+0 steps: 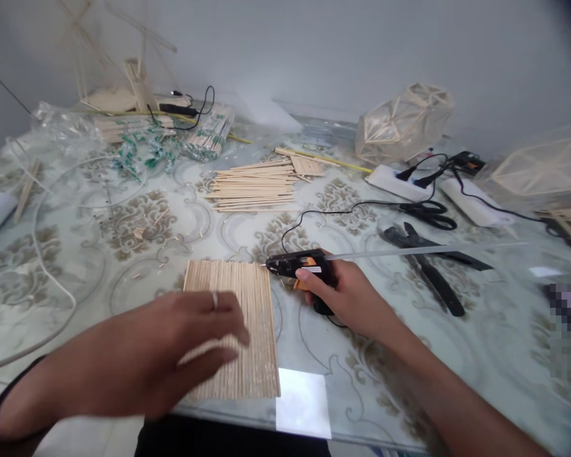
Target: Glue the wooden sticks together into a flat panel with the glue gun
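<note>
Right hand (347, 295) gripped glue gun (295, 263), nozzle pointing left at stick panel's (254, 304) far-right corner; left hand (171, 346) lay open, flat on it.

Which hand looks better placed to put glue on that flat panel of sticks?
The right hand, probably: it grips the glue gun, whose nozzle sits at the top right corner of the stick panel. The left hand lies flat on the panel, holding nothing.

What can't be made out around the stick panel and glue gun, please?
Head view only.
Stick panel: near left part hidden under left hand.
Glue gun: handle and trigger covered by right hand.
Nozzle tip: too small to tell whether it touches the panel.
Right edge: pixelated patch, unreadable.
</note>
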`<state>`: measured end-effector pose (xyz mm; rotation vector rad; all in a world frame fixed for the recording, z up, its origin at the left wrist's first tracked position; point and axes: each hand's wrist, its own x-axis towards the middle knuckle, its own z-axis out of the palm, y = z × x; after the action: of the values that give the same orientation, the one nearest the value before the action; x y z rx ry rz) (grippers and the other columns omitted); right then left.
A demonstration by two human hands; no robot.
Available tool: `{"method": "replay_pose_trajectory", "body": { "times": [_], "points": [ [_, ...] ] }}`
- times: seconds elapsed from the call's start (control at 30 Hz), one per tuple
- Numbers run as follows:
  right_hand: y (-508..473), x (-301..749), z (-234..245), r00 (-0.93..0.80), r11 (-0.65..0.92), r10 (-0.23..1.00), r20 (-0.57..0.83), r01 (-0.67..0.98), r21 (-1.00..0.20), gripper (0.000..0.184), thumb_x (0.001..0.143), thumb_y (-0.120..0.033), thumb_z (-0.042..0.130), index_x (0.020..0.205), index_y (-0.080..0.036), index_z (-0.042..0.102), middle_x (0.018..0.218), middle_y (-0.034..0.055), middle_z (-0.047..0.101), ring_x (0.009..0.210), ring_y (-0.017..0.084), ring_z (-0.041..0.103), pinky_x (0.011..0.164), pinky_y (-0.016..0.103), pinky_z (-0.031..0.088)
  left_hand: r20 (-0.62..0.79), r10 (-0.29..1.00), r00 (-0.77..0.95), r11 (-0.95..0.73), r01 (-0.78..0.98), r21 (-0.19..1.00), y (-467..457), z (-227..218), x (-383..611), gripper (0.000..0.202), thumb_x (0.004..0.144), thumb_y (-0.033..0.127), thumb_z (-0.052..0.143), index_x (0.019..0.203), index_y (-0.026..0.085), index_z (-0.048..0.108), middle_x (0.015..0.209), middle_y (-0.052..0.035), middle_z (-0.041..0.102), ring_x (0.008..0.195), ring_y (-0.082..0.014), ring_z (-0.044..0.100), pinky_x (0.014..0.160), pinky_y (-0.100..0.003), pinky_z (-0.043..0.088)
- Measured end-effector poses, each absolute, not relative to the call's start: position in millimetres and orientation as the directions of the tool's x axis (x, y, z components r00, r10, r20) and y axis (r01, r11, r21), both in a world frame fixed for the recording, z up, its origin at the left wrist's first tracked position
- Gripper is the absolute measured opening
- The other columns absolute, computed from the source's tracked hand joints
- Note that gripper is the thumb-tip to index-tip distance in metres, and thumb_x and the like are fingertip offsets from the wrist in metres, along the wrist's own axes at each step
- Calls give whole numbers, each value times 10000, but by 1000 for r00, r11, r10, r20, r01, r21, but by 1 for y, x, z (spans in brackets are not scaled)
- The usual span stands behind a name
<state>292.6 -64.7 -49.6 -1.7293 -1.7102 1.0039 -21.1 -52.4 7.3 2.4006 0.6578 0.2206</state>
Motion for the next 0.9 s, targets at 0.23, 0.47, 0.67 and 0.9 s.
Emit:
{"method": "replay_pose_trajectory", "body": {
  "times": [0.23,0.47,0.67,0.9],
  "points": [
    [-65,292,-52,-65,-9,995,-70,664,-748,413,977,-521,548,693,-222,574,607,-6,629,574,172,581,574,299,435,135,592,794,-778,521,351,14,-31,31,267,1004,303,570,1198,134,642,1150,-130,666,1078,-310,668,964,-498,536],
    [-68,291,-58,-37,-29,997,-66,619,-785,356,1007,-484,545,815,-207,658,771,27,733,729,208,666,671,312,496,142,587,797,-753,473,457,23,-52,23,326,1019,329,546,1303,175,587,1254,-132,608,1174,-285,588,1057,-521,475],
    [-69,290,-61,-26,5,1000,-16,653,-757,279,992,-481,562,919,-237,675,872,39,765,827,245,701,756,351,536,57,583,810,-719,482,502,23,-54,17,444,942,364,688,1343,210,576,1304,-125,598,1201,-294,566,1107,-574,413],
    [-68,288,-60,-14,-42,997,-70,681,-731,328,979,-506,565,862,-230,698,831,41,769,772,255,713,721,359,546,26,538,842,-747,463,476,18,-57,25,645,810,481,841,1336,194,605,1320,-137,589,1217,-329,541,1071,-559,420]
  ]
}}
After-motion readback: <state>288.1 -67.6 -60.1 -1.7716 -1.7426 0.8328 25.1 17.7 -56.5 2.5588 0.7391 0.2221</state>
